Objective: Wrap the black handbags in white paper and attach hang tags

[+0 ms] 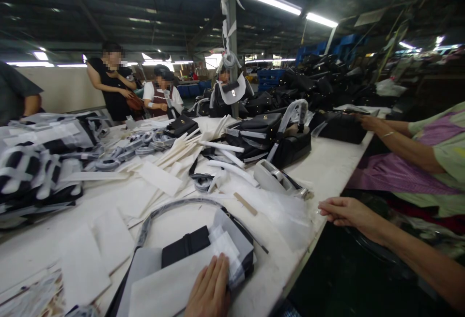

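Observation:
A black handbag (249, 259) lies on the table in front of me, with its plastic-wrapped strap (160, 213) looped behind it. A white sheet (170, 283) covers much of its front, and a black flap strip (185, 246) shows above that. My left hand (210, 283) rests flat on the sheet, fingers stretched out, beside clear-white packing pieces (227, 249). Off the table's right edge, my right hand (345, 213) is closed in a pinch. Something tiny and pale shows at its fingertips, too small to name.
A tape dispenser (272, 176) and crumpled thin plastic sheets (279, 215) lie near the right edge. White foam strips (189, 147), wrapped strap coils (109, 162) and finished black bags (261, 128) crowd the middle. A co-worker's hand (370, 122) touches a black bag at right. Other people stand behind.

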`<state>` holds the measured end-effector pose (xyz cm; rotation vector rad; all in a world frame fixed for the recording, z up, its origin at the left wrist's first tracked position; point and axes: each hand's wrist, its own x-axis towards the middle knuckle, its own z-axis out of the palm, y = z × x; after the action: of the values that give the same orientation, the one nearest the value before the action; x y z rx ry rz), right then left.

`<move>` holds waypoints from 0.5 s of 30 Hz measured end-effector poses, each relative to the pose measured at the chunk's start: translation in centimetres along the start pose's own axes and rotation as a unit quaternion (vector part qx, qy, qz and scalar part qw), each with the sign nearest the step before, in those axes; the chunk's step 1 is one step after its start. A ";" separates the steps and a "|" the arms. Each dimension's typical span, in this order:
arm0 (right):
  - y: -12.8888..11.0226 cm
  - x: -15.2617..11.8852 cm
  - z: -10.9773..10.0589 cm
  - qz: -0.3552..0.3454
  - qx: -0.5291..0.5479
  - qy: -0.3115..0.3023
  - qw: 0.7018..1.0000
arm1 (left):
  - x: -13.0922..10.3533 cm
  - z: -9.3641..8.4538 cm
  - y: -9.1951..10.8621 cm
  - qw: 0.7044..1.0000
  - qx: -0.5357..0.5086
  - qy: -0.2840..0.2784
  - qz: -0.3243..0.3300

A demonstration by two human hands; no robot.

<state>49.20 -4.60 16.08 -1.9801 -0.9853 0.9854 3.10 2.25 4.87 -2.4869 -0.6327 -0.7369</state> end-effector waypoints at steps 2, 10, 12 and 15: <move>1.1 0.7 0.8 -0.054 -0.053 0.018 0.997 | -0.1 0.0 0.0 1.000 -0.010 0.001 -0.008; 2.4 0.6 -0.6 -0.201 -0.212 0.142 0.946 | -0.1 -0.1 0.1 1.000 0.006 -0.002 -0.003; 2.3 -0.4 -1.8 -0.281 -0.290 0.136 0.905 | 0.0 -0.3 0.2 1.000 0.005 -0.010 -0.013; 1.2 -1.9 -2.5 -0.394 -0.392 0.080 0.827 | 0.4 -0.9 0.7 0.999 -0.004 -0.016 -0.028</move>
<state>50.91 -7.37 16.87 -1.8499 -2.0938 -0.0976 3.38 1.31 5.58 -2.5011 -0.7162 -0.7230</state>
